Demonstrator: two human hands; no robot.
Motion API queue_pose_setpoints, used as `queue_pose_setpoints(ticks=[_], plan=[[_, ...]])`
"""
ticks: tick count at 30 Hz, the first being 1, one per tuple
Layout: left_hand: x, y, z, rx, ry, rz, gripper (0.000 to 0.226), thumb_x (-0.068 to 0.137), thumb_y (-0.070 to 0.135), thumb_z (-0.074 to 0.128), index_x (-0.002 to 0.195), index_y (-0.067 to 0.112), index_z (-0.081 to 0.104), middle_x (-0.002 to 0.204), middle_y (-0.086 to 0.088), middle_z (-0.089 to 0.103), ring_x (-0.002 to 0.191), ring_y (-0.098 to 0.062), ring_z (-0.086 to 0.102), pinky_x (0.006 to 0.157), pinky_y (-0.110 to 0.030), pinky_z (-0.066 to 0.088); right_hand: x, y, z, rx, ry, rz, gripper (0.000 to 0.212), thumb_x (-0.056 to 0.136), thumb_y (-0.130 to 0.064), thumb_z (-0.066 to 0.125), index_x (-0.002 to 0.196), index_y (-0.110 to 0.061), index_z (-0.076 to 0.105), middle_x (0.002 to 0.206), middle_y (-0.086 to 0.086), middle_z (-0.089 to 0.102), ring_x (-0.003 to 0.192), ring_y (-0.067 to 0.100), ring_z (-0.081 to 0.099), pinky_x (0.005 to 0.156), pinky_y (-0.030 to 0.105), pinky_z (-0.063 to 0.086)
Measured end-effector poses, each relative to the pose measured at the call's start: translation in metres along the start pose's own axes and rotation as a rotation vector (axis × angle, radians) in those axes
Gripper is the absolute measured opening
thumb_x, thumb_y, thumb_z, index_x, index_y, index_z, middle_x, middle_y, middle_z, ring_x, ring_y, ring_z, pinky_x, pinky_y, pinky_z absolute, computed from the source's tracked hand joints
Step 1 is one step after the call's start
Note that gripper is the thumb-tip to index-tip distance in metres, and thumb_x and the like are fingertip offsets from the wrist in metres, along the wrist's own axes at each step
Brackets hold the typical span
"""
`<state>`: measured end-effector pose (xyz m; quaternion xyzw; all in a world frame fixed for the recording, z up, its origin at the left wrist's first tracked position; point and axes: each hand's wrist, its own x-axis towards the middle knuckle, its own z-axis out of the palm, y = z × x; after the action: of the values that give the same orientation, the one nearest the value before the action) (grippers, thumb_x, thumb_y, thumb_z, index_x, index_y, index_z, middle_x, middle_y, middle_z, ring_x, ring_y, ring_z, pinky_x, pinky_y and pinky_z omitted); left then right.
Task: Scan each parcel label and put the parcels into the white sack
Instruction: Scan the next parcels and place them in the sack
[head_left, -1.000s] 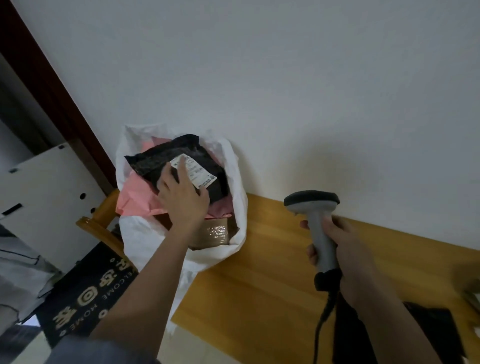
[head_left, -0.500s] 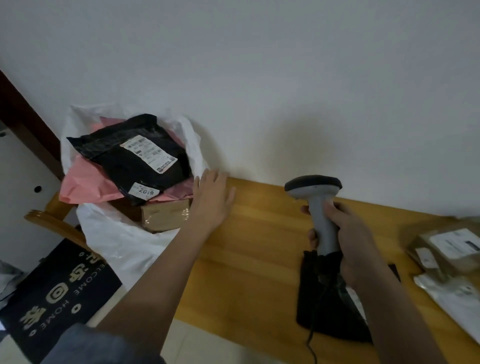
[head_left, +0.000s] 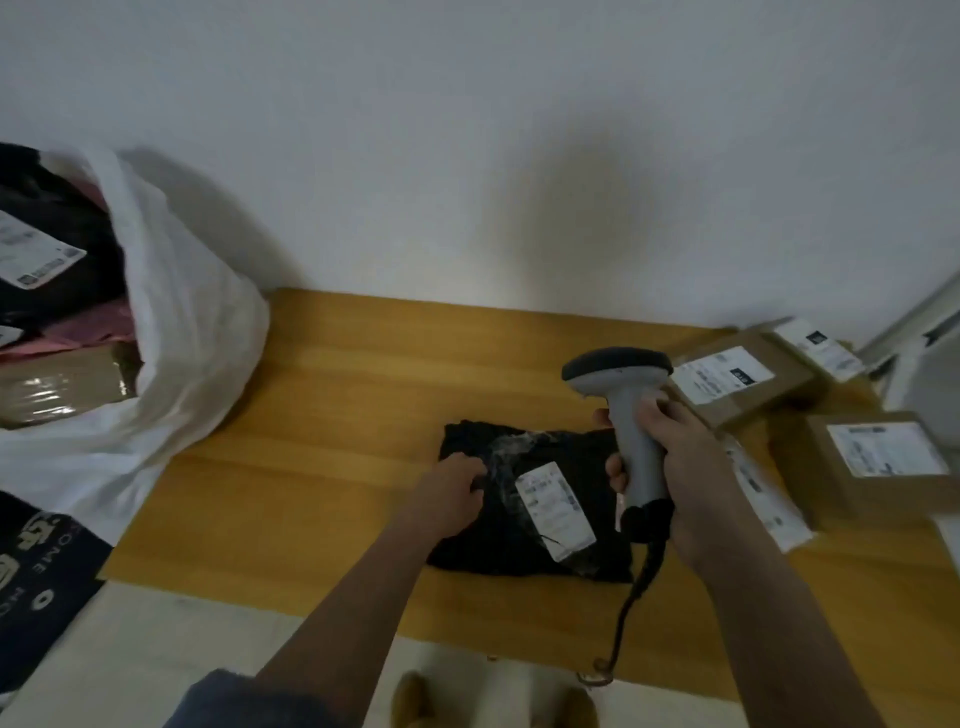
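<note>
Scanner stands upright in the right hand, whose fingers wrap its grey handle; its dark head sits above the knuckles, and its cable trails down from below the wrist to the near edge of the bench. Just left of that hand lies a black parcel, flat on the bench, with a white label face up on its right part, close beside the scanner handle. The left hand rests on the parcel's left edge with fingers curled at the black wrap; whether they truly pinch it cannot be told through the blur.

Right of the right hand, and beyond it toward the wall, brown boxes sit on the bench: one box just past the knuckles, a second farther back, a third out to the right, each with a white label on top. A pale flat mailer lies touching the right forearm's outer side.

Well to the left of the left hand, the white sack slumps at the bench's end, mouth open. Inside it show a black parcel with a label, a pink one under it, and a taped brown box lowest.
</note>
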<state>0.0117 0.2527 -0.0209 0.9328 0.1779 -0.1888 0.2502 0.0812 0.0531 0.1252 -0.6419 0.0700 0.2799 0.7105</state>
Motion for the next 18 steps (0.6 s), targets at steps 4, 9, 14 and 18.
queue_pose_setpoints(ticks=[4,9,14,18], plan=[[0.005,0.013,0.078,-0.056,-0.21,-0.055,0.051,0.101,0.023,0.051,0.149,0.023,0.035,0.161,0.0,0.019,0.141,-0.022,0.033,0.11,-0.038,0.038,0.013,0.014,-0.047,-0.056,0.04,0.062,0.023,0.104,-0.026,0.044,0.123,-0.015,0.052,0.107,0.01,0.064,0.056,0.019,0.053,0.053,0.033,0.045],[0.003,0.02,0.135,0.015,-0.251,-0.05,0.074,0.096,0.017,0.056,0.153,0.043,0.016,0.163,0.014,-0.011,0.15,-0.034,-0.002,0.117,-0.058,0.022,0.029,0.033,-0.066,-0.207,0.023,0.138,0.023,0.103,-0.028,0.045,0.12,-0.013,0.052,0.095,0.012,0.06,0.055,0.019,0.057,0.056,0.034,0.046],[0.005,0.034,0.148,0.025,-0.236,-0.087,0.071,0.097,0.019,0.051,0.153,0.043,0.015,0.163,0.011,-0.014,0.148,-0.038,-0.012,0.118,-0.059,0.009,0.034,0.044,-0.062,-0.323,-0.039,0.198,0.027,0.103,-0.032,0.047,0.123,-0.014,0.05,0.102,0.013,0.061,0.055,0.018,0.058,0.054,0.031,0.047],[-0.002,0.037,0.156,0.036,0.127,-0.222,0.055,0.092,0.03,0.056,0.142,0.025,0.033,0.149,-0.009,0.018,0.137,-0.033,0.021,0.111,-0.042,0.032,0.029,0.043,-0.062,-0.403,-0.116,0.202,0.022,0.102,-0.033,0.047,0.117,-0.017,0.053,0.106,0.008,0.062,0.053,0.015,0.059,0.05,0.026,0.046]])
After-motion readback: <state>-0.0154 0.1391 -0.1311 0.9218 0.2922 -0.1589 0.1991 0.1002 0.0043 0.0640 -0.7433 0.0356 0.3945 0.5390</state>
